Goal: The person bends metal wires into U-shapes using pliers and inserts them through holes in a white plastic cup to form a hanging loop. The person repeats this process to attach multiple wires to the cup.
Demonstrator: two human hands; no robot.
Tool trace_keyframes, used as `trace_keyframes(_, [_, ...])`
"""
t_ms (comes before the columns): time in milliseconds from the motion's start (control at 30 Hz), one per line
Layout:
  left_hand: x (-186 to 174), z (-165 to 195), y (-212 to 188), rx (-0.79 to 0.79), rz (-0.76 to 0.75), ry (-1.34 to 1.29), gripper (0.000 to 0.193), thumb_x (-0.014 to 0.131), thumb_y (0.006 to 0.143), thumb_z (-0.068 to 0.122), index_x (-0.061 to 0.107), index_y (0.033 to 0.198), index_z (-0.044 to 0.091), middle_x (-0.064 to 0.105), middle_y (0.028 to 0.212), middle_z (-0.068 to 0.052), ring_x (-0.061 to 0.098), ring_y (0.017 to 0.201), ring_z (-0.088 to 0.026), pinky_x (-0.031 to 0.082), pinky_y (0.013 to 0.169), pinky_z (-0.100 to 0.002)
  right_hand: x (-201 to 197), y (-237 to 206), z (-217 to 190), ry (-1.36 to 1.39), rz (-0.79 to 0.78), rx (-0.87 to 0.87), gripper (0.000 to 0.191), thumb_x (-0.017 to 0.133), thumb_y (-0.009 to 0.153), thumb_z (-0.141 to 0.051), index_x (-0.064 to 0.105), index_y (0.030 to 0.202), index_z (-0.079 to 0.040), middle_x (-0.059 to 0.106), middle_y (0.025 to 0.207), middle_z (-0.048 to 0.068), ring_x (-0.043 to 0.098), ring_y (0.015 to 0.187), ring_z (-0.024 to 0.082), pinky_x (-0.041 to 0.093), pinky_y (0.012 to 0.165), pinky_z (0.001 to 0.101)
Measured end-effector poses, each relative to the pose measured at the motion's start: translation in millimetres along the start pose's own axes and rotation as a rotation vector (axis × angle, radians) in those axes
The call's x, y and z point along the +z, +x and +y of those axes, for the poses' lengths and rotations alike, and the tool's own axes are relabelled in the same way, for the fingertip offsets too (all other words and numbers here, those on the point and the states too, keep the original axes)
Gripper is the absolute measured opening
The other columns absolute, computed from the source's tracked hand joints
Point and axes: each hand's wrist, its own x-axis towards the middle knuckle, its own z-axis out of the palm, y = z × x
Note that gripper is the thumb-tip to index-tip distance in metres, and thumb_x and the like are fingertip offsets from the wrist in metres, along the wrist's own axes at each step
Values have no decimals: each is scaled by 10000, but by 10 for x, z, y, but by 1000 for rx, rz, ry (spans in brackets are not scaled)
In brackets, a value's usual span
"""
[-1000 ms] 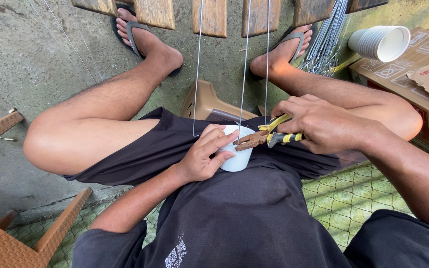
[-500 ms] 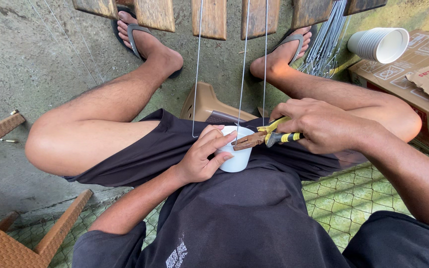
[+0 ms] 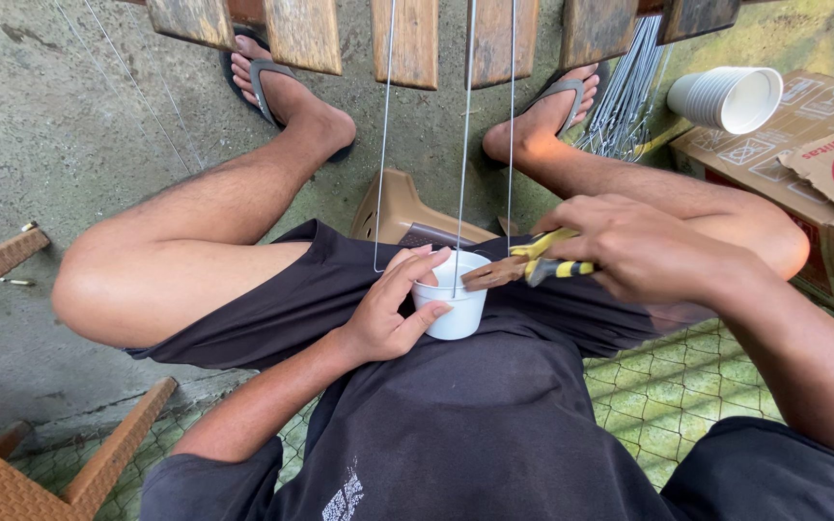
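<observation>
White and small, a plastic cup [image 3: 451,307] sits in the lap of a seated person, seen from above by a camera on their head. The left hand [image 3: 390,314] comes in from the lower left with the forearm angled up across the dark shorts; its fingers curl around the near side of the cup, thumb pressed against the wall and fingertips hooked over the rim. The right hand [image 3: 641,253] reaches in from the right, arm bent and crossing the right thigh, clenched around the yellow-and-black handles of a pair of pliers [image 3: 523,270]. The pliers point left, their rusty nose touching the cup's rim. Three thin wires [image 3: 463,145] hang straight down from wooden slats [image 3: 405,41] at the top edge; the middle wire runs into the cup.

Whether the plier nose grips a wire cannot be made out. The cup's inside is mostly hidden by fingers. A stack of cups [image 3: 726,98] lies on a cardboard box [image 3: 803,164] at the right, partly cut off.
</observation>
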Motion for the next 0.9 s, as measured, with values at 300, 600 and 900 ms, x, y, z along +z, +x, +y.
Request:
trace_keyframes(300, [100,158,74,-88,136,29,104,721,970,135,689,1003,42,742,980,-89,707,970,-242,370,1252,-534,-314,-275,462,-16,636,306,366,782,998,-146,651,1306,2,536,1174,211,575,1063,365,484,905,439])
trace_keyframes(600, [102,282,130,-93,194,15,91,683,977,102,644,937,30,649,860,-79,651,874,-242,339,1274,-515,-460,490,1161,-641,1157,462,345,798,904,-176,596,1123,-1,488,1195,201,473,1104,381,399,876,492])
trace_keyframes(900, [49,357,137,-50,219,-43,98,693,970,101,625,947,34,670,919,-83,624,956,-236,452,1124,-434,-332,404,843,-856,1279,243,361,801,1021,-151,556,1253,-21,446,1345,234,440,1305,407,392,1067,492])
